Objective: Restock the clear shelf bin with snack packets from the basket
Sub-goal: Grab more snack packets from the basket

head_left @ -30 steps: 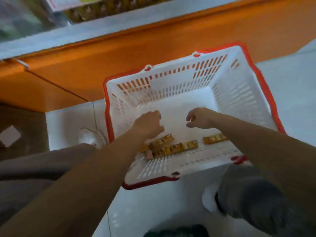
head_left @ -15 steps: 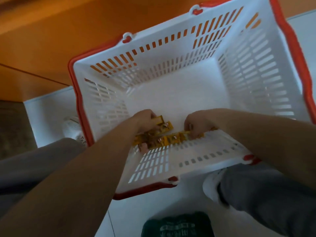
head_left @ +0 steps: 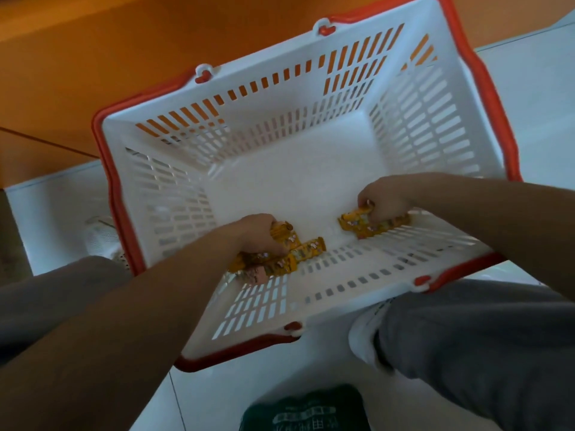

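Left hand point(head_left: 258, 234) is curled down over a heap of glossy yellow-orange snack packets point(head_left: 300, 255). Its fingers wrap round the top ones and more spill out beneath my palm toward the wrist, where one packet looks pinkish. Right hand point(head_left: 381, 200) grips a second bunch point(head_left: 354, 223) of the same flat, oblong, crinkly wrappers, which stick out on the thumb side of its fist. Their print is a speckle of small pictures, and I cannot read any brand.

Both lots sit low in the white moulded-plastic basket point(head_left: 280, 119), at its smooth floor and close to the wall nearest me. Its four sloping sides are pierced with rows of slots, and a red rim with red handle clips runs round the top.

Under my forearms are my grey cloth trouser legs point(head_left: 482, 353) and a white shoe point(head_left: 361, 334) on pale glossy tiles point(head_left: 529, 88). Past my knuckles, behind the far wall, stands a flat orange panel point(head_left: 124, 42). Below my wrists a dark green fabric point(head_left: 305, 412) bears white print too blurred to read.
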